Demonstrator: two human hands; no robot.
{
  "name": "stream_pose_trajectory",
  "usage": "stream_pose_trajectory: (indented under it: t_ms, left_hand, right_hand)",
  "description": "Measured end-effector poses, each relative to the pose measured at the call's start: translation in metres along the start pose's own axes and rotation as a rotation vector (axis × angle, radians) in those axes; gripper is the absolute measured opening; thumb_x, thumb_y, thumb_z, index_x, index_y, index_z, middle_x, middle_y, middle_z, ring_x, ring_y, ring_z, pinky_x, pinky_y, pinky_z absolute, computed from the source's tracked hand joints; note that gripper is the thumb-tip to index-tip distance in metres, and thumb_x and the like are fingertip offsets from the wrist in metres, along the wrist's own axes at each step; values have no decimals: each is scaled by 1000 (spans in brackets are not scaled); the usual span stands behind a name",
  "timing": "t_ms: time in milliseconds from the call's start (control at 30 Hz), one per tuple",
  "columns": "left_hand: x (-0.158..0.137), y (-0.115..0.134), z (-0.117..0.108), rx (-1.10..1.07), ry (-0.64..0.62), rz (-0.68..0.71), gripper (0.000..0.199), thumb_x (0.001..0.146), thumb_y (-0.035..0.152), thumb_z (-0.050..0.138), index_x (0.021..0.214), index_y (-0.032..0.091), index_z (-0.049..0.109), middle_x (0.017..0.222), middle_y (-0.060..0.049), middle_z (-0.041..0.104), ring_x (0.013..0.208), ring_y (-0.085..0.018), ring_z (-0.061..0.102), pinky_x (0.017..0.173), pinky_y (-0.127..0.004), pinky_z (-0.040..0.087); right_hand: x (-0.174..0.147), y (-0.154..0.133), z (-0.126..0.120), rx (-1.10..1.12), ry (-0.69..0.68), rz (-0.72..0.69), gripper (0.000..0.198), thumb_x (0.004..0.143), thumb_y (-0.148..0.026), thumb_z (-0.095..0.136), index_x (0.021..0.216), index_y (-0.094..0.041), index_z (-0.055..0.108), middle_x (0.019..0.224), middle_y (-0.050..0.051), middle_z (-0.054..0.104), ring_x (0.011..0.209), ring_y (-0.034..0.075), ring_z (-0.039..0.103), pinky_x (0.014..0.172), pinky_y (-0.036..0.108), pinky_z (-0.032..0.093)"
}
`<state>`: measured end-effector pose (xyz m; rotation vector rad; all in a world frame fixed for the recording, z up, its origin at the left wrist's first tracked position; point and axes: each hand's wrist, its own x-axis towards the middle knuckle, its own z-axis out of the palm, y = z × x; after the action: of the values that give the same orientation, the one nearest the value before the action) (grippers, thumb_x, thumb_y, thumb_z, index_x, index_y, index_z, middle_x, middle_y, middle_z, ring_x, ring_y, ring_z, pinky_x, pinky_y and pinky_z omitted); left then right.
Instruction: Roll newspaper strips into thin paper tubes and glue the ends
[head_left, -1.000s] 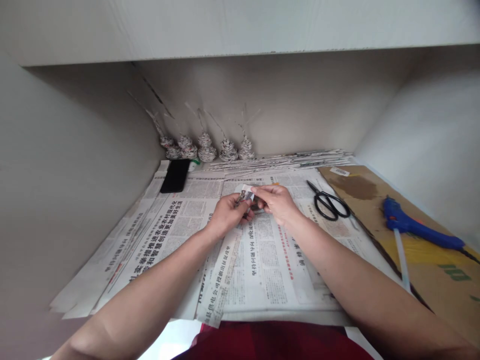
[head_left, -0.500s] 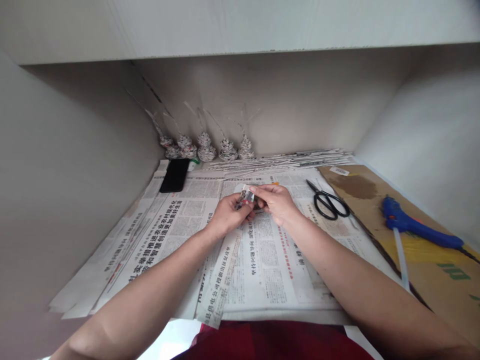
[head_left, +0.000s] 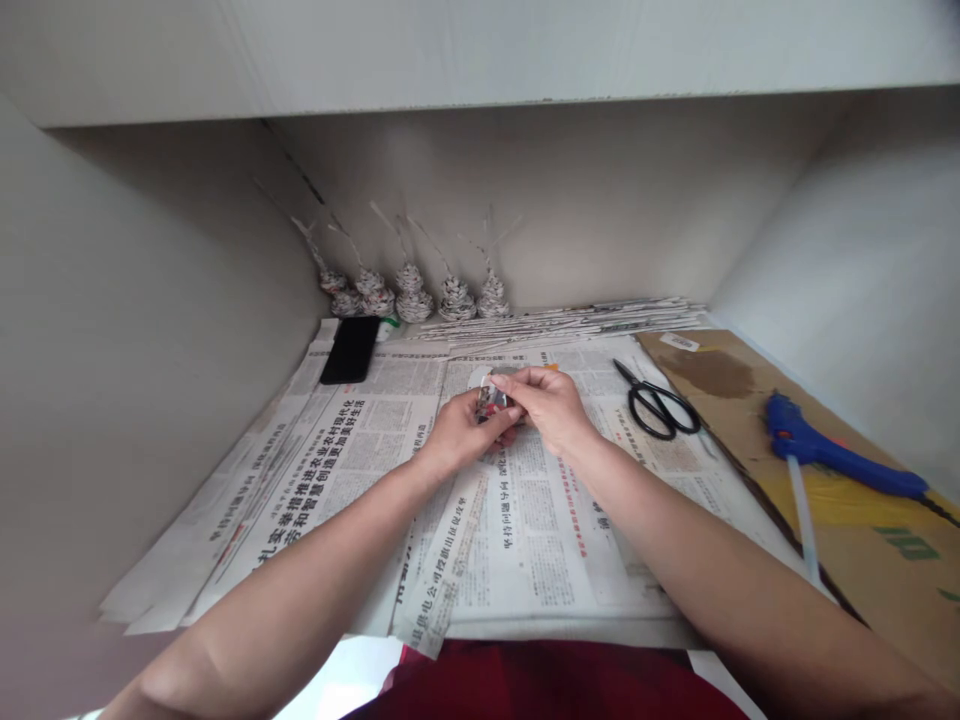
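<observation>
Over the middle of the table, my left hand [head_left: 469, 430] and my right hand [head_left: 544, 405] meet, fingers closed. Between them they pinch a newspaper strip [head_left: 491, 402], its printed end showing grey, white and a bit of red. Fingers cover part of it, and I cannot tell whether it is folded or wrapped round something. A long printed length of newspaper [head_left: 439, 575] runs from below my hands to the table's front edge; where it meets the held end is hidden.
Newspaper sheets [head_left: 315, 470] cover the table. Black-handled scissors [head_left: 656, 405] lie right, beside cardboard [head_left: 720, 365] with a blue glue gun [head_left: 840, 455]. A phone [head_left: 350, 350] lies back left. Several gourd-shaped woven paper pieces [head_left: 412, 295] and thin paper sticks [head_left: 570, 320] line the back wall.
The fingers of both hands have shifted slightly around the strip, and my left thumb now reaches farther across it to the right. Other things have stayed in place.
</observation>
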<state>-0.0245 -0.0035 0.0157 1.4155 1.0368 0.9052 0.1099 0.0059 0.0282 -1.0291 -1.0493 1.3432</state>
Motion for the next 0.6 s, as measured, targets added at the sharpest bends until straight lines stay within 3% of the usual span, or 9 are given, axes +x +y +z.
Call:
stream_pose_trajectory:
  t_ms: [233,467,600]
  left_hand:
    - [1,3,3,-281,61,-12,36,67,35,76,93,13,64,73,-2,65,57,-9,60,52,-20,52]
    - [2,1,4,-228,125,65,32,68,40,74,79,11,65,65,-1,63,56,-10,59,53,-21,52]
    - [3,1,3,-258,98,24,30,71,39,72,79,10,65,69,-4,66,59,-12,62,54,-23,54]
  right_hand:
    - [-1,4,3,-195,83,-151,31,63,-44,77,65,-18,61,57,0,59,48,12,51,44,25,45]
    - [-2,10,5,-129,72,-150,29,65,-43,76,64,-18,60,56,-1,56,46,11,50,44,25,43]
    - [-3,7,5,-64,44,-116,30,65,-42,77,62,-18,58,53,-3,54,43,11,49,41,25,42]
